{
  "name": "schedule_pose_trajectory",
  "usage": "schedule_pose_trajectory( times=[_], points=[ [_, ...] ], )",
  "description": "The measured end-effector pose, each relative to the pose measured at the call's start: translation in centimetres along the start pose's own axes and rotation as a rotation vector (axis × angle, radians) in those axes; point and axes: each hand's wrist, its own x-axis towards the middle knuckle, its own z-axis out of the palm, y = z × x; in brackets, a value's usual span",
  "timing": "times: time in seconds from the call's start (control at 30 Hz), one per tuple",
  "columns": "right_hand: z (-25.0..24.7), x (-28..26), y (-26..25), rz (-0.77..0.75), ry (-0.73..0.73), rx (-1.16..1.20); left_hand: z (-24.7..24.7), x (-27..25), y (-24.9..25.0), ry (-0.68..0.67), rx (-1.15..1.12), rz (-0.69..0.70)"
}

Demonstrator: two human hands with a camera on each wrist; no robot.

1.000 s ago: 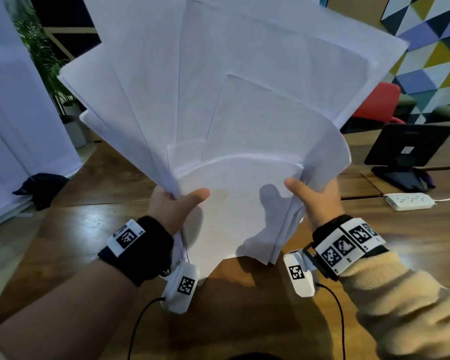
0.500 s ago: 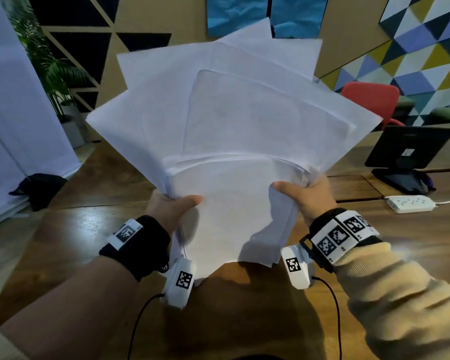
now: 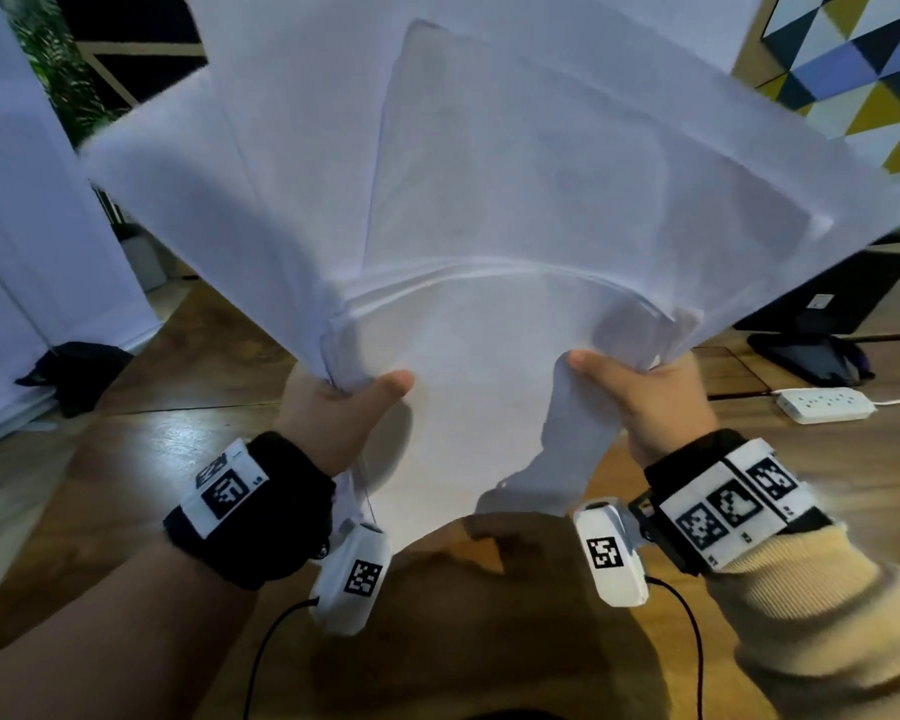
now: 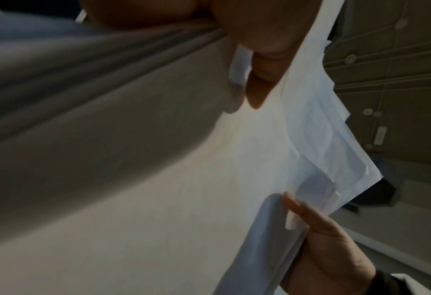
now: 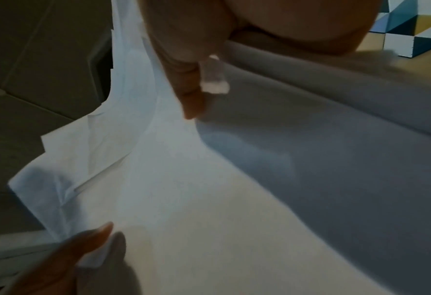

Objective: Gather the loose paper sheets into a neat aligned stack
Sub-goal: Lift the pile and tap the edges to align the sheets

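Both hands pinch a fan of sheets filling the frame's centre: left hand, right hand. The sheets have risen again and blur, still splayed, so the tapping continues; edges remain unaligned.

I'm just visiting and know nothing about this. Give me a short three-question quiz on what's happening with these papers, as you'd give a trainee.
1. True or false: the paper sheets lie flat on the wooden table.
2. Which grip holds the sheets: A) left hand only, B) right hand only, C) both?
3. Fill in: the sheets' top edges are fanned out, so the stack is not yet ____.

Key: 1. False, they are held up in the air. 2. C, each thumb presses on the front sheet. 3. aligned.
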Motion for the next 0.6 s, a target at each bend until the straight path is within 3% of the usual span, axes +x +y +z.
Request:
schedule_pose_trajectory(
  times=[0.1,0.17,0.37,0.47,0.6],
  points=[
    [-0.3,-0.4,-0.2,-0.007,-0.147,0.041,-0.3,-0.6,-0.1,-0.029,-0.05,-0.038],
    [-0.3,-0.6,0.4,0.051,-0.169,0.063,-0.2,-0.8,-0.7,-0.023,-0.115,-0.082],
    [0.3,-0.6,1.2,0.076,-0.003,-0.011,0.4,-1.0,-1.6,0.026,-0.088,-0.166],
    [0.5,-0.7,-0.5,-0.023,0.023,0.041,0.0,-1.1,-0.4,0.047,-0.168,-0.121],
    [0.0,-1.4,-2.9,-0.155,-0.141,0.147,-1.6,-0.8,0.6,-0.011,-0.322,-0.025]
  ],
)
